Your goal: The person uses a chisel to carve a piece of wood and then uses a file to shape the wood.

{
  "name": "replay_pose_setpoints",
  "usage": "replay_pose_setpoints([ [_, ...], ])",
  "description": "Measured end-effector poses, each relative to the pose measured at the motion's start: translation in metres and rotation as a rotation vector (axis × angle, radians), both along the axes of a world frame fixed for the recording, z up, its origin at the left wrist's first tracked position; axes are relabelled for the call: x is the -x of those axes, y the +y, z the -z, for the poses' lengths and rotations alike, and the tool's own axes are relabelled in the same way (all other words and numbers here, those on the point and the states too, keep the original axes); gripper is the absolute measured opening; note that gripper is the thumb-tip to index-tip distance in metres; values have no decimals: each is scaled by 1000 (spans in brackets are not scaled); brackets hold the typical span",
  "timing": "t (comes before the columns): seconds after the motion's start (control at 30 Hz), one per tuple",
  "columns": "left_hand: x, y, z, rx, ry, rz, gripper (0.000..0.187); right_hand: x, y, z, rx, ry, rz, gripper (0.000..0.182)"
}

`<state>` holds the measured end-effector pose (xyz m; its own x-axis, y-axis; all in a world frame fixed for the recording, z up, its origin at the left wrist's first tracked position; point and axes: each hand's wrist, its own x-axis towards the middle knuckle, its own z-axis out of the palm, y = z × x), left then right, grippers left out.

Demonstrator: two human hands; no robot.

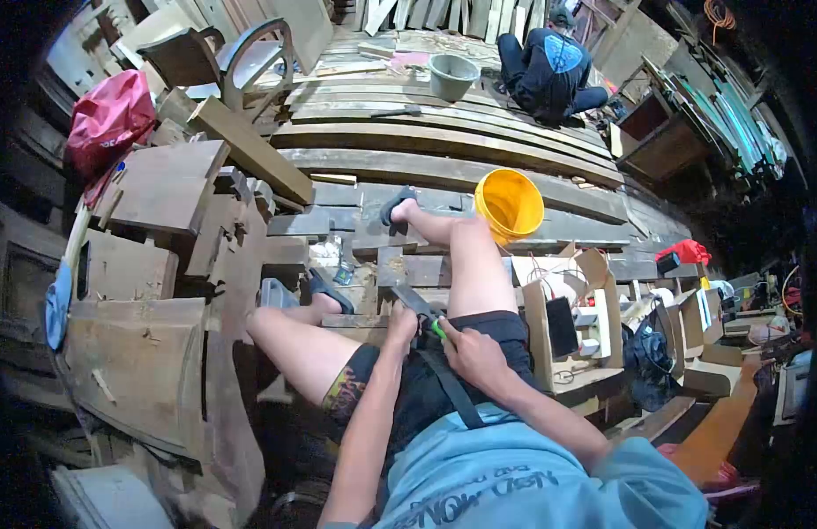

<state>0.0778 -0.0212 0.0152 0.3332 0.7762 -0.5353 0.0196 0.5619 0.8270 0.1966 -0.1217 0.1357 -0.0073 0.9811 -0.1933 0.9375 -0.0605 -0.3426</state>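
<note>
In front of my lap, both hands are close together over a dark, flat, blade-like piece (414, 301) that slants away from me to the upper left. My left hand (402, 325) is closed at its near side. My right hand (475, 354) is closed round a tool with a bright green handle (438, 329), right beside the flat piece. The tool's kind is hard to tell. A black strap (452, 388) runs down from the hands over my shorts.
A yellow bucket (509, 206) stands past my knee, a grey bucket (453, 77) farther back. Wooden boxes with electrical parts (563, 326) sit to my right. Wood panels (139, 361) are stacked at left. Long planks (443, 163) cover the floor ahead. Another person (554, 75) sits at the back right.
</note>
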Motion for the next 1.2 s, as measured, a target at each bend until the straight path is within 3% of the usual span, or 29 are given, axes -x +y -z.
replay_pose_setpoints([
  [0.03,-3,1,3,-9,0,-3,23,-1,1,3,-26,10,-11,41],
  [0.1,-5,-4,5,-218,296,-141,25,1,1,-7,17,3,-9,40],
  [0.17,-3,-6,10,-254,285,-99,21,2,-4,-8,81,-11,14,40],
  [0.23,-2,-6,-19,-97,210,-71,21,-2,-2,-3,-28,23,-10,39],
  [0.3,-5,-1,3,-130,202,-23,31,-1,-1,-4,-40,44,14,37],
  [0.4,-10,-1,42,-537,465,-107,22,0,4,8,-71,37,6,37],
  [0.5,-11,-4,52,-488,576,-116,23,-5,-2,7,-35,55,1,38],
  [0.53,-6,3,48,-486,417,-53,24,-3,5,7,-47,61,-4,38],
  [0.57,-4,6,46,-488,420,-55,24,-2,11,7,-65,56,-6,38],
  [0.63,-1,-3,-23,-240,503,138,30,-1,3,8,-70,43,10,39],
  [0.67,-2,-4,-2,-424,546,178,32,-3,2,11,-113,61,5,37],
  [0.77,-1,1,28,-320,523,62,34,-3,-4,-6,4,39,-3,37],
  [0.8,-1,1,28,-416,495,41,35,-1,0,-6,2,20,0,37],
  [0.9,-3,-3,18,-303,611,135,34,-2,2,5,-78,70,10,38],
  [0.93,-5,-10,9,-392,625,16,33,-2,0,0,-84,73,10,38],
  [1.03,1,-6,14,-498,621,77,30,-3,-4,-10,33,56,-5,38],
  [1.07,0,-4,32,-454,648,38,27,-4,-6,-6,25,69,5,38],
  [1.2,-2,-3,15,-378,694,16,30,-8,-3,-13,55,88,39,40],
])
